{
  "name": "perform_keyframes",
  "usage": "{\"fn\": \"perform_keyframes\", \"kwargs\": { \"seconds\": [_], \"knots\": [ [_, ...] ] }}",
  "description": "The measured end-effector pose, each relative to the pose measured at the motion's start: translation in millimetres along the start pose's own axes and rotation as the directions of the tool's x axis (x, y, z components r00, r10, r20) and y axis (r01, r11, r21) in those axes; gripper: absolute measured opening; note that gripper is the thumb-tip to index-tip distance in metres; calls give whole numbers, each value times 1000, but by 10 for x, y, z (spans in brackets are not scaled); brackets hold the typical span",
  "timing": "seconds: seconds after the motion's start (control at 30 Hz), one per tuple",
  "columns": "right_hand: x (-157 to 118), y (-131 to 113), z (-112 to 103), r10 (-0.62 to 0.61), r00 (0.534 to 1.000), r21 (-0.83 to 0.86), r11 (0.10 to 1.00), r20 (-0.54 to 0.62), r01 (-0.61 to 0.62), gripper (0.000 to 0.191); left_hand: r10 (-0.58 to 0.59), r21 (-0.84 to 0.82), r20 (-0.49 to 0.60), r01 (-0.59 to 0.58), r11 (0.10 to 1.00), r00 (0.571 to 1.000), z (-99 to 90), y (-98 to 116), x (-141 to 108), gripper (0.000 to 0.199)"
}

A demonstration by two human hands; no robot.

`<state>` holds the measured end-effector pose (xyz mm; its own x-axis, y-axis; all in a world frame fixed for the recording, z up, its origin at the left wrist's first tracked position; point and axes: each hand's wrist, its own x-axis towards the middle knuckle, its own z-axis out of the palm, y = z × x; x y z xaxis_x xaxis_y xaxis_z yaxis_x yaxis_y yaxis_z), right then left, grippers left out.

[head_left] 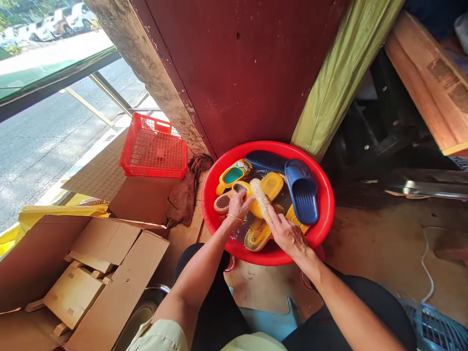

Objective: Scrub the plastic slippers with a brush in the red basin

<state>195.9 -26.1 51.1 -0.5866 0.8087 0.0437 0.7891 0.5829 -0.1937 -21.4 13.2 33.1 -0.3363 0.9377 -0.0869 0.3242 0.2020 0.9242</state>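
Observation:
A red basin (326, 214) holds water and several slippers. My left hand (239, 204), with a thin bangle at the wrist, grips a yellow slipper (271, 187) in the basin. My right hand (287, 231) is closed on a pale scrubbing brush (260, 199), which lies against that slipper. A blue slipper (303, 192) leans on the basin's right side, and a dark blue one (265, 160) rests at the back. Another yellow slipper (258, 235) lies sole up near the front. At the left are a small yellow-and-teal shoe (234, 174) and a pinkish sole (222, 202).
A red plastic crate (155, 148) and a brown cloth (183, 200) are left of the basin. An open cardboard box (109, 282) stands nearer on the left. Behind the basin rises a dark red door (241, 73), beside a green curtain (343, 73).

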Motion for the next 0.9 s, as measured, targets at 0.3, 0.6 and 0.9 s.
{"fn": "perform_keyframes", "kwargs": {
  "seconds": [0.3,0.6,0.9],
  "knots": [
    [249,378,-121,293,943,-120,953,155,-277,56,160,-52,-47,-163,985,986,168,5,-104,33],
    [183,272,-24,256,920,-170,962,296,-213,53,-3,-341,133,49,939,991,173,115,-107,43],
    [343,555,162,328,934,125,930,140,-345,47,109,238,203,-157,958,973,129,-53,-123,48]
  ]
}}
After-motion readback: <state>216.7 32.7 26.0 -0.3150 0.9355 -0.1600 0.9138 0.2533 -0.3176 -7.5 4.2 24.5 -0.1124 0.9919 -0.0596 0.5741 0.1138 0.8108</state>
